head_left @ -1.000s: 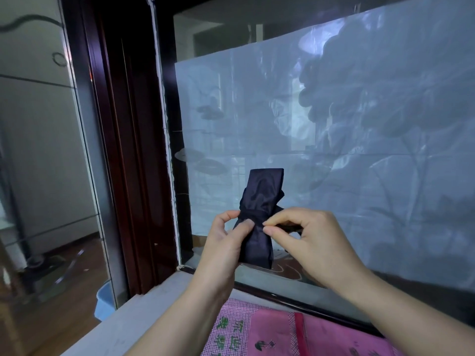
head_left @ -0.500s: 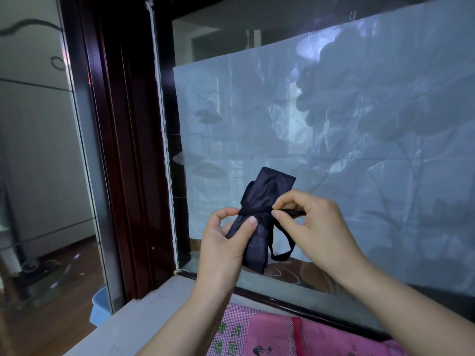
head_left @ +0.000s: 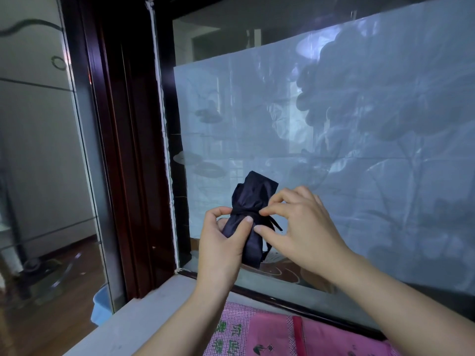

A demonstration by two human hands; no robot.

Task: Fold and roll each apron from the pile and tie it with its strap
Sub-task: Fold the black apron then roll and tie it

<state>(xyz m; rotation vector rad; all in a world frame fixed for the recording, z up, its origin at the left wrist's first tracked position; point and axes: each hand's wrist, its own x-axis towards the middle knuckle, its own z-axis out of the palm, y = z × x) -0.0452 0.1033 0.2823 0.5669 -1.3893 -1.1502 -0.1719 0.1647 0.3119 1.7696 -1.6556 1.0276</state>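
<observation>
The left hand (head_left: pixel 221 242) gripped the rolled dark navy fabric apron (head_left: pixel 254 194), right hand (head_left: pixel 303 227) pinching its knotted thin strap (head_left: pixel 276 225); pink printed cloth (head_left: pixel 272 335) waited.

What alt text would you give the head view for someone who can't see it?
Two bare hands hold a rolled dark apron before a window: the left hand grips its lower half, the right hand pinches the strap tied round its middle. A pink cloth lies on the ledge below.
</observation>
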